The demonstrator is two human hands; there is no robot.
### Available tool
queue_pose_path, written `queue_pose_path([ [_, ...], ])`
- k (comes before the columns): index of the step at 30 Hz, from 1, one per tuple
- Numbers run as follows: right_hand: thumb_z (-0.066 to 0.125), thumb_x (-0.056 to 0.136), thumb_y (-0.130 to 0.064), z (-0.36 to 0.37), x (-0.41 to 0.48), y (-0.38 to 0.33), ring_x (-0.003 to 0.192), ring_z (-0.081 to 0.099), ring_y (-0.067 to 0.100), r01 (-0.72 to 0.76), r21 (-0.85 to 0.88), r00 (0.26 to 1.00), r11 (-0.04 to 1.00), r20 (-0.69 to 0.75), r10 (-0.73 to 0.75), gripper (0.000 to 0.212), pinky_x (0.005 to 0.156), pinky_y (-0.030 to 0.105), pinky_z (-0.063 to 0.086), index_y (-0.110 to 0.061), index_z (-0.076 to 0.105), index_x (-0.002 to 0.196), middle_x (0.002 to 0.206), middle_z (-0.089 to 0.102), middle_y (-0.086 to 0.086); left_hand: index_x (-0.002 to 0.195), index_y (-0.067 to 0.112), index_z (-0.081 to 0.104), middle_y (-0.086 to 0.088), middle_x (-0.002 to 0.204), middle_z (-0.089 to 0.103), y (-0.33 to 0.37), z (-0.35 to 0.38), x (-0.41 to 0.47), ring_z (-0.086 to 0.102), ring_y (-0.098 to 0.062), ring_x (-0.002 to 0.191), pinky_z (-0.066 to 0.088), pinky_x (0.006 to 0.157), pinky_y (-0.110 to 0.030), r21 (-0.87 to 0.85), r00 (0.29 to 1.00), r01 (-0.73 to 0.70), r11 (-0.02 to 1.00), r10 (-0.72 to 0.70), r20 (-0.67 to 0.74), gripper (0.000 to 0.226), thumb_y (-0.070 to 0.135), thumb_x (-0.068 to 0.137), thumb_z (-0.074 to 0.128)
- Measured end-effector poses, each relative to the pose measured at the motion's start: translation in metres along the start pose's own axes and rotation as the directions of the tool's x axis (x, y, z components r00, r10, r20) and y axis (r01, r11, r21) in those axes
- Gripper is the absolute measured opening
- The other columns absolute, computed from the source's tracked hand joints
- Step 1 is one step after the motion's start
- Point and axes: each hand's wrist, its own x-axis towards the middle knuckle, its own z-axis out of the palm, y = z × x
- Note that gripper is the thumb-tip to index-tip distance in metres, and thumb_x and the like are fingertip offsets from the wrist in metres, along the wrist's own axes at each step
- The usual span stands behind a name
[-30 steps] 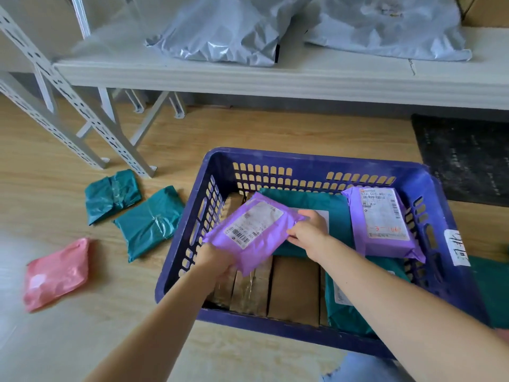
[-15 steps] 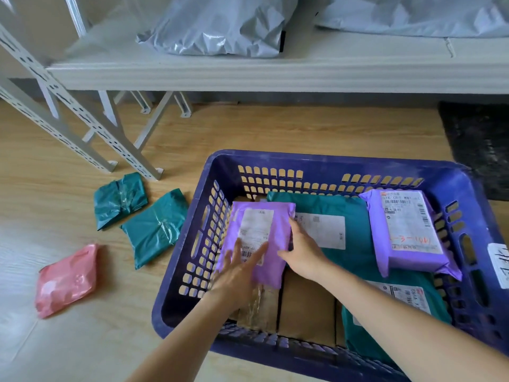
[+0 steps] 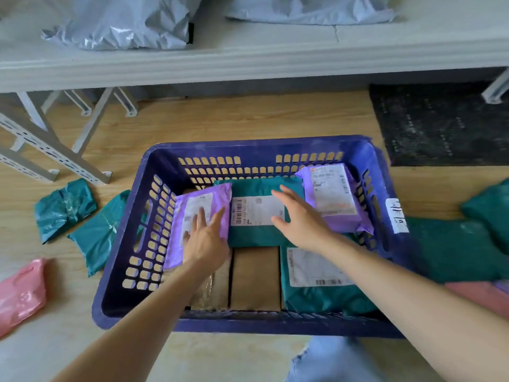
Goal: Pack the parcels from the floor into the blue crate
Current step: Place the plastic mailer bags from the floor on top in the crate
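**Partly filled crate, both hands spread over the parcels**

A blue slotted plastic crate (image 3: 248,150) is seen on the pale wooden floor (image 3: 248,117), with brown cardboard boxes (image 3: 254,279) laid along its bottom. A purple plastic mailer with a white label (image 3: 179,244) is placed against the crate's left wall, and the left hand (image 3: 206,238) is laid flat on it, fingers straight and fanned apart, nothing gripped. The right hand (image 3: 300,219) is held over a teal plastic mailer (image 3: 256,235) in the middle of the crate, fingers wide and straight; whether it is touched cannot be told. A second purple labelled mailer (image 3: 330,197) is tilted in the far right corner, and another teal labelled mailer (image 3: 316,299) is lodged at the near right.

Outside the crate, two crumpled teal parcels (image 3: 64,208) and a pink plastic parcel (image 3: 19,296) are left on the floor to the left. More teal parcels (image 3: 454,249) are seen to the right.
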Motion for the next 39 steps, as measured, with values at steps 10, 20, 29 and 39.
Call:
queue_pose_path([
  [10, 0.054, 0.092, -0.018, -0.099, -0.121, 0.082, 0.133, 0.039, 0.015, -0.034, 0.067, 0.843, 0.997, -0.535, 0.064, 0.047, 0.107, 0.024, 0.031, -0.011, 0.046, 0.138, 0.144, 0.042, 0.002, 0.145, 0.023, 0.033, -0.007, 0.156, 0.020, 0.176, 0.027, -0.034, 0.021, -0.024, 0.143, 0.031, 0.110, -0.038, -0.088, 0.842, -0.531, 0.843, 0.514, -0.161, 0.055, 0.010, 0.093, 0.045],
  [20, 0.058, 0.089, -0.015, -0.114, -0.232, 0.202, 0.127, 0.044, 0.017, -0.294, 0.265, 0.605, 0.918, -0.692, 0.394, 0.045, 0.101, 0.024, 0.033, -0.011, 0.050, 0.133, 0.136, 0.049, 0.003, 0.140, 0.018, 0.039, -0.014, 0.146, 0.033, 0.300, 0.117, -0.100, 0.035, -0.031, 0.134, 0.038, 0.104, -0.035, -0.132, 0.632, -0.764, 0.631, 0.774, 0.042, 0.058, 0.003, 0.084, 0.045],
  [29, 0.063, 0.086, -0.014, -0.076, -0.287, 0.294, 0.116, 0.053, 0.022, -0.437, 0.429, 0.491, 0.791, -0.623, 0.609, 0.040, 0.091, 0.021, 0.036, -0.011, 0.057, 0.126, 0.123, 0.057, 0.007, 0.148, 0.024, 0.022, -0.010, 0.158, 0.009, 0.339, 0.233, -0.120, 0.028, -0.027, 0.140, 0.031, 0.109, -0.035, -0.051, 0.617, -0.741, 0.669, 0.709, 0.342, 0.057, 0.014, 0.096, 0.043],
  [39, 0.057, 0.088, -0.013, -0.022, -0.308, 0.365, 0.117, 0.052, 0.028, -0.575, 0.670, 0.395, 0.470, -0.276, 0.876, 0.050, 0.098, 0.032, 0.038, -0.008, 0.045, 0.136, 0.127, 0.052, 0.015, 0.148, 0.030, 0.023, -0.009, 0.158, 0.009, 0.328, 0.324, -0.115, 0.032, -0.031, 0.137, 0.033, 0.106, -0.041, 0.112, 0.638, -0.711, 0.695, 0.570, 0.518, 0.054, 0.023, 0.098, 0.042],
])
